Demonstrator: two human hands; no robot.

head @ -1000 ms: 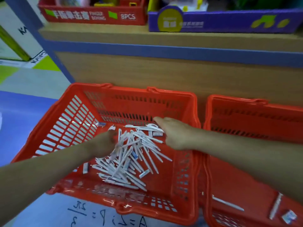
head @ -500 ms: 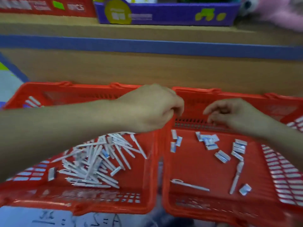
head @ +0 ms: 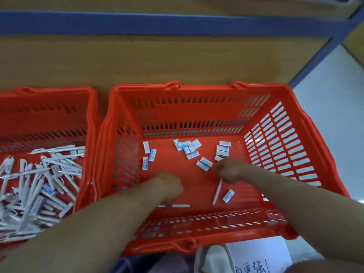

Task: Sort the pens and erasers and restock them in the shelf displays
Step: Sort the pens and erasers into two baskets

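Two red baskets stand side by side. The left basket (head: 59,90) holds a heap of white pens (head: 37,174) with a few erasers mixed in. Several small white-and-blue erasers (head: 189,148) and two white pens lie in the right basket (head: 199,88). My left hand (head: 169,187) reaches into the right basket, its fingers curled down over the left end of a flat-lying pen (head: 180,205). Further right in that basket, my right hand (head: 231,170) is closed on the top of the other pen (head: 216,193), which points down toward me.
Behind the baskets rises the shelf's wooden base panel (head: 157,60) with a blue strip above. A single eraser (head: 228,196) lies beside the right pen. A white sheet with handwriting (head: 260,257) and some cloth lie at the basket's near edge.
My view swung from the left basket to the right one. Both hands left the pen heap, crossed over, and dropped onto the two pens on the right basket's floor.
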